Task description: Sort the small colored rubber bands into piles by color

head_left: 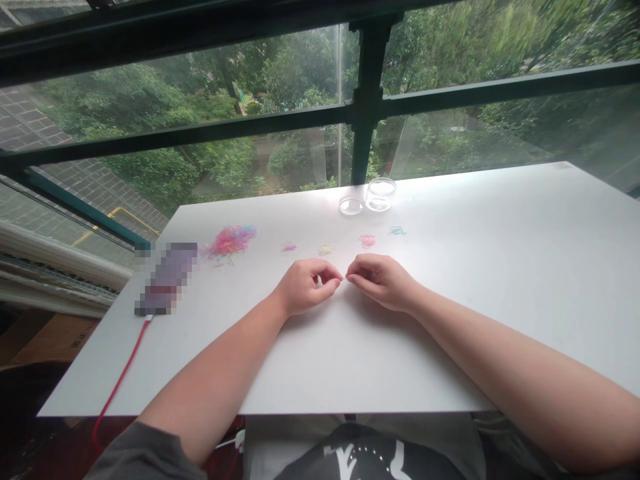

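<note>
My left hand point(306, 285) and my right hand point(381, 280) rest on the white table point(500, 267), fingertips pinched and almost touching each other at the middle. Whatever lies between the pinched fingers is too small to make out. A heap of mixed pink, blue and yellow rubber bands point(231, 240) lies to the left. Beyond my hands sit small sorted piles: a purple one point(289, 247), a yellow one point(326, 249), a pink one point(367, 240) and a blue one point(397, 231).
A clear round jar point(381, 194) and its lid point(351, 205) stand at the table's far edge by the window. A blurred dark device point(166, 279) lies at the left with a red cable point(120, 380) running off the table's front edge.
</note>
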`<move>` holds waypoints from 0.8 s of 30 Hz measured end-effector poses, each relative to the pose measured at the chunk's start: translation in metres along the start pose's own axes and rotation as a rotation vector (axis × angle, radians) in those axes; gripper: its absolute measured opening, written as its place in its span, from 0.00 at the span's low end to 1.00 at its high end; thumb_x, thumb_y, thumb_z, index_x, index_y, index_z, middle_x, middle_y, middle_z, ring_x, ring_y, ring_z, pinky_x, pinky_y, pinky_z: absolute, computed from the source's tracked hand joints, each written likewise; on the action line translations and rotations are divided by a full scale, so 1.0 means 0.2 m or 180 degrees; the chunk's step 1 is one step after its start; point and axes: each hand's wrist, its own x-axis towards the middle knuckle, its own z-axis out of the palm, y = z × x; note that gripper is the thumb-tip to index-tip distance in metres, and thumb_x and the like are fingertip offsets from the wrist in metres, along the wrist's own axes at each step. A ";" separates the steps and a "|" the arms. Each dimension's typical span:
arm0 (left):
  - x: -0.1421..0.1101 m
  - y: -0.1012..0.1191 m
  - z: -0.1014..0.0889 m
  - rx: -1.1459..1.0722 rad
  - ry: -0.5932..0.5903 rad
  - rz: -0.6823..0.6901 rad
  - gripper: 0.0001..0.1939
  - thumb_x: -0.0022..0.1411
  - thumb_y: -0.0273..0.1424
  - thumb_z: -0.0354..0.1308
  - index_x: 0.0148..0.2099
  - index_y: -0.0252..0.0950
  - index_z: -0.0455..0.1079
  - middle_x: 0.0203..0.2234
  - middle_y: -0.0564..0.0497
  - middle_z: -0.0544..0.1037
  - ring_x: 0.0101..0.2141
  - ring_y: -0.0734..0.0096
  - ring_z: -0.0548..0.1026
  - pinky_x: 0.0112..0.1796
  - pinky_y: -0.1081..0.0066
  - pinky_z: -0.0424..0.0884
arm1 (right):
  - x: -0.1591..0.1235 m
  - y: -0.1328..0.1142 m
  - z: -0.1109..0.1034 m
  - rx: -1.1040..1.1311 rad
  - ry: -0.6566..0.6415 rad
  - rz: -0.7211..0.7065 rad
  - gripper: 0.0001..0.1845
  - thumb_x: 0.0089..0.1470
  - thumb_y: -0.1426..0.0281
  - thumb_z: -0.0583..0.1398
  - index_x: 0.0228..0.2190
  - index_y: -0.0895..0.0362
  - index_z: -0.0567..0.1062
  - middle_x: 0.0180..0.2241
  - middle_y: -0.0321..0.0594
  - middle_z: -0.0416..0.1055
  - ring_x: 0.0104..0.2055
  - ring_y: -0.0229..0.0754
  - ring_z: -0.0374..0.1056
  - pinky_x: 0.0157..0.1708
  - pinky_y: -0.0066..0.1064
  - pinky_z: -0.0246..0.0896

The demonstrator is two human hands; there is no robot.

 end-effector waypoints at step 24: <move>0.02 -0.01 -0.02 0.0094 0.0076 0.0061 0.04 0.57 0.27 0.51 0.31 0.34 0.66 0.25 0.53 0.70 0.29 0.75 0.67 0.30 0.75 0.61 | 0.01 -0.01 0.00 -0.0088 0.0221 -0.0175 0.05 0.51 0.75 0.54 0.25 0.57 0.66 0.22 0.33 0.62 0.24 0.34 0.56 0.26 0.27 0.53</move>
